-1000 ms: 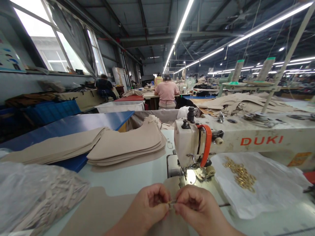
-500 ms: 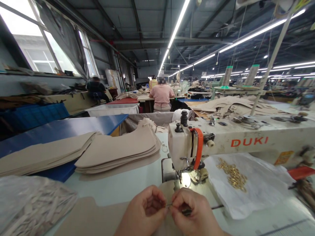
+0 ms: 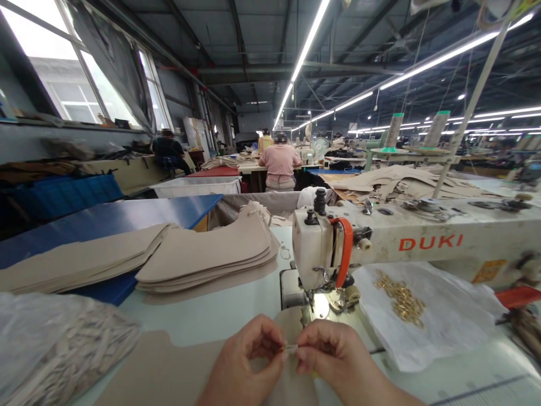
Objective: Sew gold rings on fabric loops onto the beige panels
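Close in front of the sewing machine (image 3: 316, 248), my left hand (image 3: 249, 358) and my right hand (image 3: 338, 352) face each other, fingertips pinched. Between them stretches a small pale strip (image 3: 291, 347), one end in each hand. Whether a metal piece sits on it is too small to tell. A beige cut panel (image 3: 169, 363) lies flat on the table, partly beneath my left hand. More beige material reaches up to the machine's lit needle area, partly covered by my hands.
Gold metal rings (image 3: 403, 299) lie on a white cloth (image 3: 406, 349) right of the needle. Stacked beige panels (image 3: 207, 256) are at left, near a clear bag of short strips (image 3: 84, 349). A blue table (image 3: 169, 211) stands behind. Farther off, a person in pink (image 3: 280, 160) sits.
My fingertips have drawn slightly apart, and more of the pale strip shows between them. The right hand has turned a little. The whole view has shifted slightly.
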### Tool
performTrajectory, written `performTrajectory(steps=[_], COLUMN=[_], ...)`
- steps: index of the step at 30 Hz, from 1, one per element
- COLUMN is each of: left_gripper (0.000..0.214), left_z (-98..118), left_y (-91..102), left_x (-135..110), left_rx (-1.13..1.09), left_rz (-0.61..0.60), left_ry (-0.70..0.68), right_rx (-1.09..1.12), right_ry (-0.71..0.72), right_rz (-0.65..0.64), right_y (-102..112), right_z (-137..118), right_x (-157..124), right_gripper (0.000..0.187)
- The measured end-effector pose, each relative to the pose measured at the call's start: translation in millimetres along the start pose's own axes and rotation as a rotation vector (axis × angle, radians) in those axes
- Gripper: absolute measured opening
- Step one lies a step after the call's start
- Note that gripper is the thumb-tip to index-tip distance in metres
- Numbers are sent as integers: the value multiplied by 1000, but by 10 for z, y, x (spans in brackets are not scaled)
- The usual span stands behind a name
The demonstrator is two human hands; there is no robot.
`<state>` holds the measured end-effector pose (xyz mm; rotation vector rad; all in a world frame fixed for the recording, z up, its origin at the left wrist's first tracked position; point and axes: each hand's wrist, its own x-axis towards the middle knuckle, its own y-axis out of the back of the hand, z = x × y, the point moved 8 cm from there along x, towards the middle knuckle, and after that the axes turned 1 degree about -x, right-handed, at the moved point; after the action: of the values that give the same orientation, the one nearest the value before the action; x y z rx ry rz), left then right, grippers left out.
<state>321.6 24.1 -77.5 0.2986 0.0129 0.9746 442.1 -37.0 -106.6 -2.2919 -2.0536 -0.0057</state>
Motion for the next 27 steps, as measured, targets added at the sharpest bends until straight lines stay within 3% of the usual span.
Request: performTrajectory(steps=[5,8,12,14,17,22,27], left_gripper=[11,11,5,4,17,28,25], left_z=[-7,15,39,33,52,57,87], left_y=[-17,-26,-47,-42,-8,-196,-211], left_x=[-1,0,-2,4,16,-13,-36], left_rx=[26,40,100,167,357,660,689], left_rz=[-4,-8,-75,-90,-13,-55,-43], left_ry=[1,-20,-46,-64,-165,-343,-392], right_rx=[-230,-414,-488,-465,-338,-196,-194], right_ry=[70,138,156,126,29,-181,-297], right_rz=[41,69,103,129,169,142,85], right_y=[36,47,75,121,233,368,311], right_z=[-119,-206,-246,-218,-123,26,44], right_x=[-34,-51,-46,-34,-9,62,168], right_gripper=[13,12,13,12,10,6,12])
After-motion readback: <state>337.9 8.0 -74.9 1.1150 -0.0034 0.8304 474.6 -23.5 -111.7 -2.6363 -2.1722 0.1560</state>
